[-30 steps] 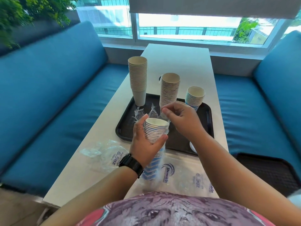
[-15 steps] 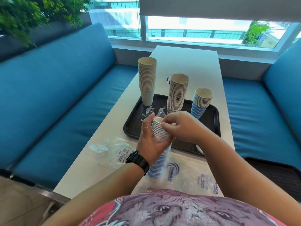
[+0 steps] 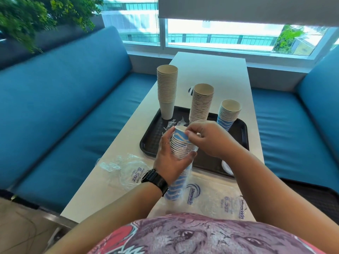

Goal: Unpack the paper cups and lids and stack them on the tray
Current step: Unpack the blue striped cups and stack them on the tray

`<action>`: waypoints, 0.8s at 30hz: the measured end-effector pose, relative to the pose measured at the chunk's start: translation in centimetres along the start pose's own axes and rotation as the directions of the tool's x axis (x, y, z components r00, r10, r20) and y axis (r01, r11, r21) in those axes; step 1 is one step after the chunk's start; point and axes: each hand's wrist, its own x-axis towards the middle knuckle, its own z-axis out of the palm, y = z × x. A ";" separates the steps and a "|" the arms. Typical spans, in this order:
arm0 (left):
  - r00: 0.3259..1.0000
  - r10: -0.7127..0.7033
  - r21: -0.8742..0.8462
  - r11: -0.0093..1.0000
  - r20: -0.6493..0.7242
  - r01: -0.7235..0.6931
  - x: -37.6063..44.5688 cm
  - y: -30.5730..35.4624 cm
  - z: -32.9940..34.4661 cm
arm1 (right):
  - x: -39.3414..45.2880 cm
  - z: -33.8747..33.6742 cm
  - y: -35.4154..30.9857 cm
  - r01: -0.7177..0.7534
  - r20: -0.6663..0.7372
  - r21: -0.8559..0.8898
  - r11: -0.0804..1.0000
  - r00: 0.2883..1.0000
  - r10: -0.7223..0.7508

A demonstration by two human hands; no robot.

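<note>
My left hand (image 3: 169, 158) grips a tall stack of blue-and-white paper cups (image 3: 180, 143) still partly in clear plastic wrap, held upright over the table's near end. My right hand (image 3: 207, 138) pinches the wrap at the stack's top rim. Behind them lies a black tray (image 3: 152, 136) carrying a tall stack of plain cups (image 3: 167, 90) at its far left, a second plain stack (image 3: 201, 103) in the middle and a short blue stack (image 3: 229, 114) at the right. The lower part of the held stack is hidden by my wrist.
An empty printed plastic bag (image 3: 128, 171) lies on the white table (image 3: 211, 70) to the left, and another bag (image 3: 220, 200) lies in front of me. Blue benches (image 3: 64, 110) flank the table. A second black tray (image 3: 315, 197) sits on the right bench.
My right hand has dropped from above the stack to its top rim, pulling the wrap down. The top cup's blue side now shows. My head has moved, shifting the view.
</note>
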 end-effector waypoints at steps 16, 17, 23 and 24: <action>0.993 0.108 0.046 0.993 -0.055 -0.105 0.0 -0.3 0.5 | 1.1 1.9 3.9 -0.319 0.012 0.506 0.801 0.932 0.363; 0.993 0.105 0.047 0.994 -0.053 -0.103 0.0 -0.3 0.5 | 1.0 2.0 4.0 -0.360 0.078 0.540 0.760 0.921 0.381; 0.994 0.101 0.056 0.994 -0.042 -0.098 0.0 -0.2 0.8 | 0.7 2.3 3.7 -0.286 0.080 0.798 0.531 0.922 0.378; 0.995 0.092 0.055 0.994 -0.039 -0.089 0.0 -0.2 0.8 | 0.7 2.2 3.7 -0.248 0.044 0.817 0.521 0.927 0.373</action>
